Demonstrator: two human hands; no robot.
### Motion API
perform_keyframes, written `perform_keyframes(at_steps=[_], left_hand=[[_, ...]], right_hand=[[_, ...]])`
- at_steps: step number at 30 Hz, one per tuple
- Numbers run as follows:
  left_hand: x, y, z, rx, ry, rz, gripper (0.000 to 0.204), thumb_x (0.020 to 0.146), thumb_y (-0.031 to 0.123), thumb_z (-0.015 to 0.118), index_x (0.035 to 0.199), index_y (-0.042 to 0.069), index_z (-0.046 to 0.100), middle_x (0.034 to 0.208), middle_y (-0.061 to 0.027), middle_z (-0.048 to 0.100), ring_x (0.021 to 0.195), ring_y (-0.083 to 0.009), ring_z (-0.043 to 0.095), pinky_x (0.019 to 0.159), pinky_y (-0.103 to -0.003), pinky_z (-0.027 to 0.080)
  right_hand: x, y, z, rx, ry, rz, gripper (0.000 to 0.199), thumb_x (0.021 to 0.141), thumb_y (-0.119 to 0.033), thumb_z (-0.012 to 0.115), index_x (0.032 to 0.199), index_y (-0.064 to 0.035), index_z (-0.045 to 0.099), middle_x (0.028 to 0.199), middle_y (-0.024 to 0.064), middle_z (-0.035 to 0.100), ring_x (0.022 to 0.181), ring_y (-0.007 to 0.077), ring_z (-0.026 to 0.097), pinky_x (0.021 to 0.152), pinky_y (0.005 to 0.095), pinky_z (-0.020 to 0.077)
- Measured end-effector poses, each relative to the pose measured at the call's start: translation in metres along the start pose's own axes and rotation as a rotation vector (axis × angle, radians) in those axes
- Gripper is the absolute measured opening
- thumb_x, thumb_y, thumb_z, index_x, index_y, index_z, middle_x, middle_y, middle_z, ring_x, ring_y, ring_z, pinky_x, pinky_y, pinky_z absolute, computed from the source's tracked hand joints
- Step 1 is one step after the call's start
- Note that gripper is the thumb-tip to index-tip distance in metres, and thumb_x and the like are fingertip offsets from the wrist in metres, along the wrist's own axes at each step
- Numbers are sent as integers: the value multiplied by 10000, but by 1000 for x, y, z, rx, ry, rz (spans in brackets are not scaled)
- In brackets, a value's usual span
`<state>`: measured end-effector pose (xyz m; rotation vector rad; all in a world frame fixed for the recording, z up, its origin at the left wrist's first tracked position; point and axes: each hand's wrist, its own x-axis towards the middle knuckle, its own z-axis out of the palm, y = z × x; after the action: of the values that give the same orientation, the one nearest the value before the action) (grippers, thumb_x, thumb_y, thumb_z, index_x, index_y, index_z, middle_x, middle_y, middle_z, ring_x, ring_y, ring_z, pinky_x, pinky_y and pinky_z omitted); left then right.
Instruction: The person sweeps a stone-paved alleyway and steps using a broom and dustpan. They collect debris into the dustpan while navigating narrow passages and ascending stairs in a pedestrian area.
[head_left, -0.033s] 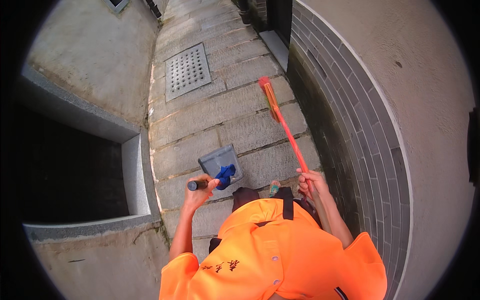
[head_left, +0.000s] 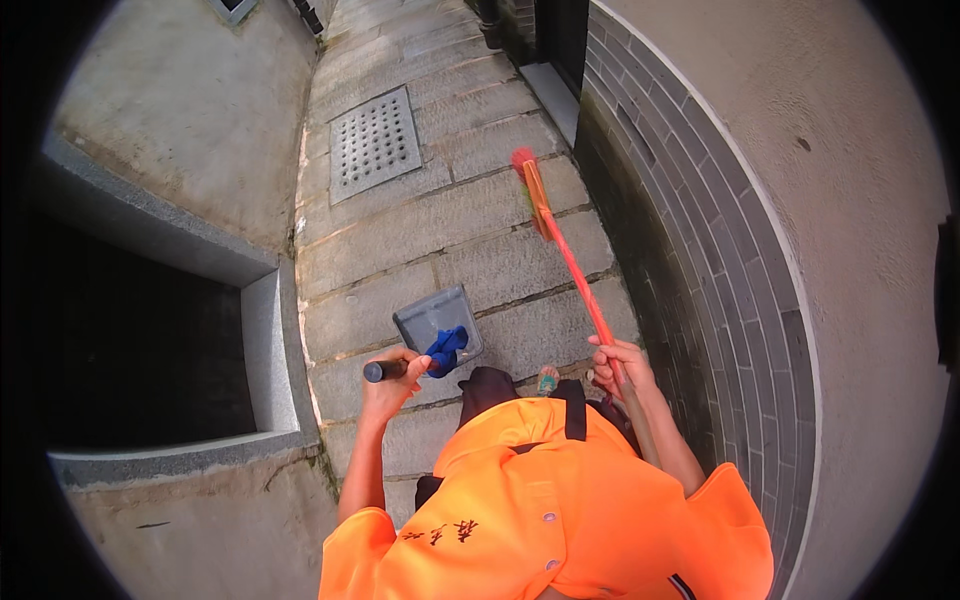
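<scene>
My left hand [head_left: 392, 388] is closed around the black handle [head_left: 386, 371] of a long-handled dustpan. Below it, the grey pan [head_left: 417, 318] is over the paving, and I cannot tell whether it touches. A bunched blue cloth [head_left: 447, 350] is beside that hand, against the handle, covering part of the pan. On the other side, my right hand [head_left: 622, 368] grips the red pole of a broom [head_left: 575, 268]. The pole slants ahead to a narrow orange and green head with a red tip [head_left: 523, 158], near the wall on the right.
A narrow alley of stone slabs [head_left: 370, 240] runs ahead. A perforated drain cover [head_left: 375, 143] is set in it. At the left is a wall with a dark stone-framed opening [head_left: 270, 350]. A grey brick wall [head_left: 690, 200] and a doorstep [head_left: 550, 98] line the right.
My left hand and the dustpan handle have shifted slightly left. The broom has also moved a little left. Both grips stay the same.
</scene>
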<state>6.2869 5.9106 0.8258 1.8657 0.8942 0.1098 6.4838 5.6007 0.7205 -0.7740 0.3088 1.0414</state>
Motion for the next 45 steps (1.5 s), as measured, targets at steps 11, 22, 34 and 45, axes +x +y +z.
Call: perform_keyframes(at_steps=[11,22,34,45], left_hand=[[300,-22,-4,-334,466,-31,374,839,341,664,659,20,599,590,-47,605,408,-89,513,349,-213,372],[567,42,-50,-228,394,-70,371,820,341,678,650,15,633,584,-42,629,426,-84,533,376,-228,404],[851,118,-96,-118,558,-88,343,812,316,668,636,22,654,534,-45,618,474,-105,572,459,-261,430],[1053,177,-130,-206,781,-108,316,811,292,678,628,39,629,464,1,468,457,-62,395,436,-258,306]], right_hand=[[240,-125,103,-277,62,302,172,861,-121,589,983,-12,536,593,6,458,417,81,399,381,244,308],[465,-263,221,-164,70,197,183,895,-90,516,1029,31,551,597,4,462,411,76,388,386,234,313],[791,-437,317,-145,-91,292,227,920,-139,501,1072,25,542,594,-12,439,397,70,369,372,237,308],[1004,-560,448,-227,-162,440,252,934,-152,472,1094,35,528,594,-14,419,385,67,354,366,238,319]])
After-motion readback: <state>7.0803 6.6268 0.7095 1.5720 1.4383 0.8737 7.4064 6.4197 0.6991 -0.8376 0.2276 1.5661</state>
